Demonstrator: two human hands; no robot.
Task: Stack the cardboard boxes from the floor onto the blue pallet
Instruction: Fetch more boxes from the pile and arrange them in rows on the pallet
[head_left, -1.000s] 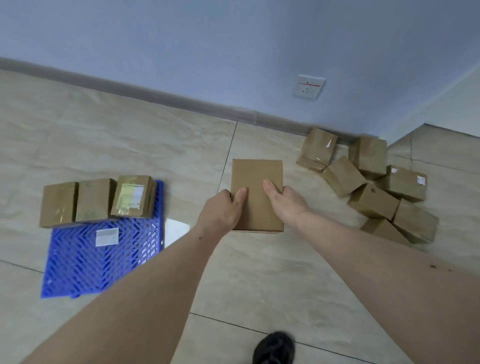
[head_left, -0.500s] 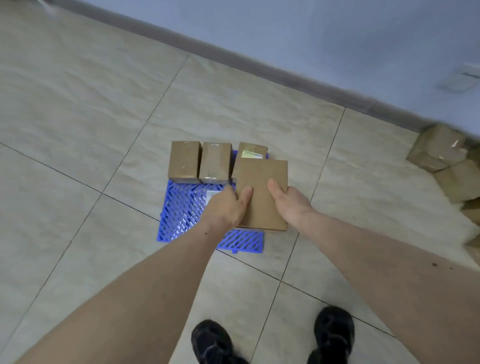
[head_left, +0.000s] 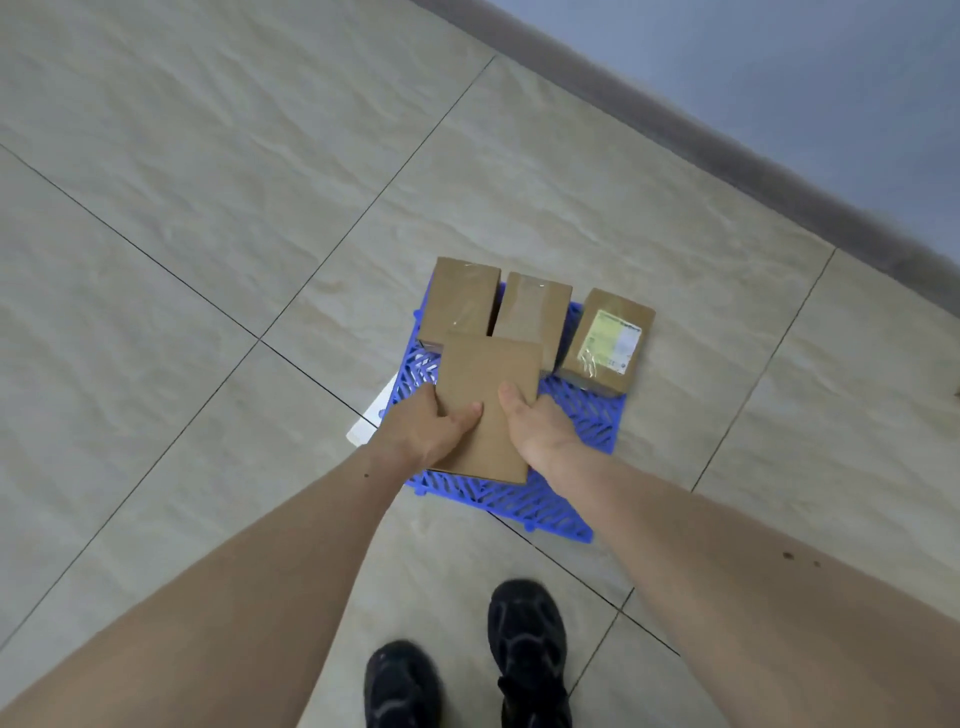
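Two black shoes (head_left: 527, 654) stand on the tiled floor (head_left: 208, 208). Above them, the left hand (head_left: 426, 431) and right hand (head_left: 535, 426) grip one plain cardboard box (head_left: 488, 395) by its sides, over the blue pallet (head_left: 561, 499). Three boxes (head_left: 460, 296) line the pallet's far edge; the rightmost carries a label (head_left: 613, 340).

1. Both forearms are bare, with no sleeve, watch or band in view.
2. The left hand (head_left: 426, 431) and right hand (head_left: 537, 431) wear no gloves or rings (as far as the fingers (head_left: 464, 414) show).
3. Two black shoes (head_left: 527, 644) with moulded, ridged uppers.
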